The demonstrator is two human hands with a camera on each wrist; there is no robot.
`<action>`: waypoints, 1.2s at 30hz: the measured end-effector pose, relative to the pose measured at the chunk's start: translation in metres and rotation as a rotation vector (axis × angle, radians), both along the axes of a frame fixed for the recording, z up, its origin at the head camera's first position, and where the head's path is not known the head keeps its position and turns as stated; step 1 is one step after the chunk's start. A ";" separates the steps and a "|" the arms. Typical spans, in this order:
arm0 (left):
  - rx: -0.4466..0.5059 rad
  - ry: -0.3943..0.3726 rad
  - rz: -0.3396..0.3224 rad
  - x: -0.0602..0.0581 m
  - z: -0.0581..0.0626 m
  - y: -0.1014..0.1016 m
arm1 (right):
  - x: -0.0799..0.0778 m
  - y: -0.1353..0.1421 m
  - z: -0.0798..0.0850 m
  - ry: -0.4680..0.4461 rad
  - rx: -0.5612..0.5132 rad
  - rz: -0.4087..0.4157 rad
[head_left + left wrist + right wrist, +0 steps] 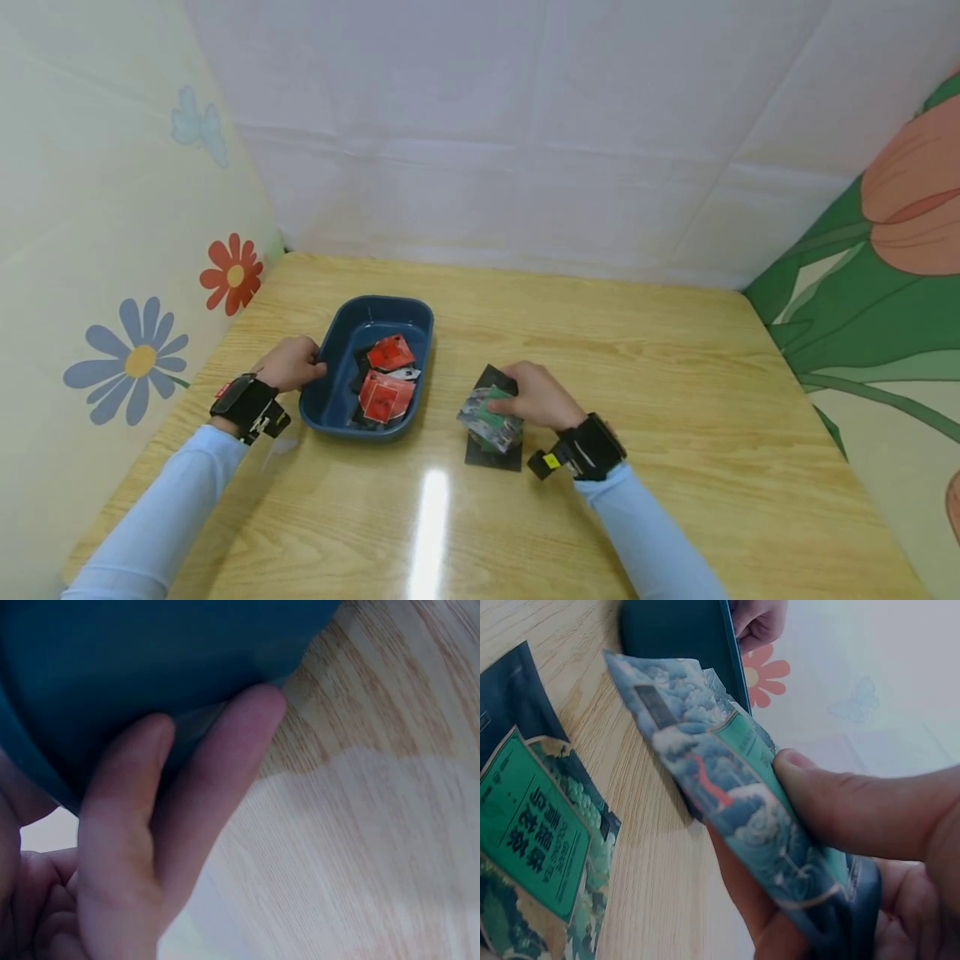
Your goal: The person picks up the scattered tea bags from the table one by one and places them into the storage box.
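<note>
My left hand (288,364) grips the left rim of a dark blue plastic tub (422,321), thumb over the edge; in the left wrist view two fingers (225,761) lie against its outer wall. Inside the tub lie several red and black packets (386,392). To the right of it, my right hand (542,396) pinches tea packets (742,799) with a blue wave print and a green label, thumb on top. Beneath them a dark tea packet (536,832) with a green label, printed as oolong tea, lies flat on the table.
The wooden table (675,375) meets a white cloth backdrop (487,150) at the back. Flower-printed panels stand at the left (135,208) and right (885,333). A light streak (430,533) reflects off the table's front.
</note>
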State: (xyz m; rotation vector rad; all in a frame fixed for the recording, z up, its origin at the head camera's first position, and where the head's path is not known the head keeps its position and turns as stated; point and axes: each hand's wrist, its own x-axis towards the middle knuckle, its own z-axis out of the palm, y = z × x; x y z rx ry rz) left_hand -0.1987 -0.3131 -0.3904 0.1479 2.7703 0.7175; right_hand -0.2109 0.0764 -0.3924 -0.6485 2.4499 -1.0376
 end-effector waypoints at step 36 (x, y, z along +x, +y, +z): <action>-0.001 -0.041 0.009 -0.002 0.002 0.001 | -0.005 -0.035 0.008 0.050 -0.039 0.061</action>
